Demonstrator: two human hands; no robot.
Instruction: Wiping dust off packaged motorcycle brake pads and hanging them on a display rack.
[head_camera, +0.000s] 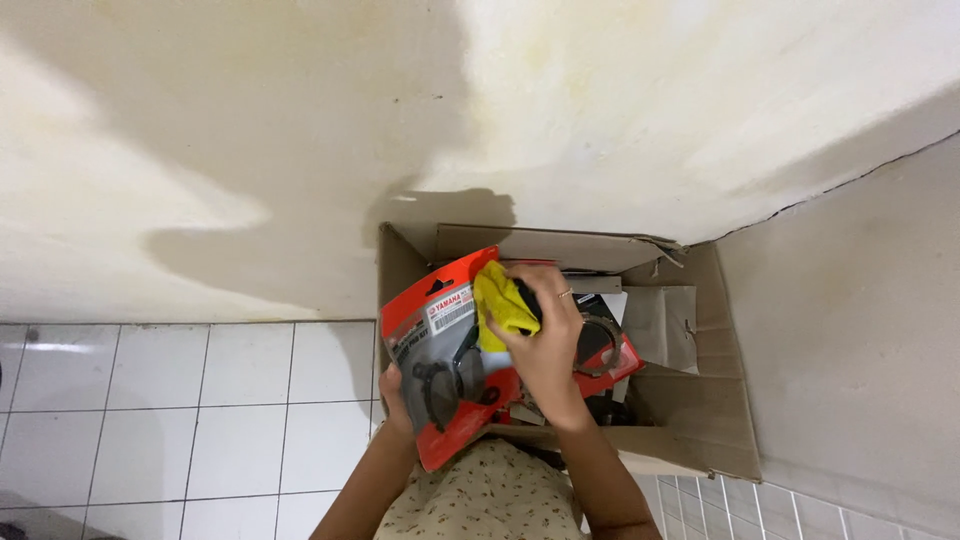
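My left hand (396, 398) grips the lower edge of a red blister pack (437, 352) with a dark round part under clear plastic, held tilted over an open cardboard box (705, 400). My right hand (547, 335), a ring on one finger, presses a yellow cloth (500, 300) against the pack's upper face. A second red package (618, 362) and dark items lie in the box beneath my hands, partly hidden.
The box stands in a corner against a stained cream wall (560, 110). White floor tiles (190, 420) spread to the left. A grey wall (860, 340) rises on the right. My floral-print clothing (490, 500) shows at the bottom.
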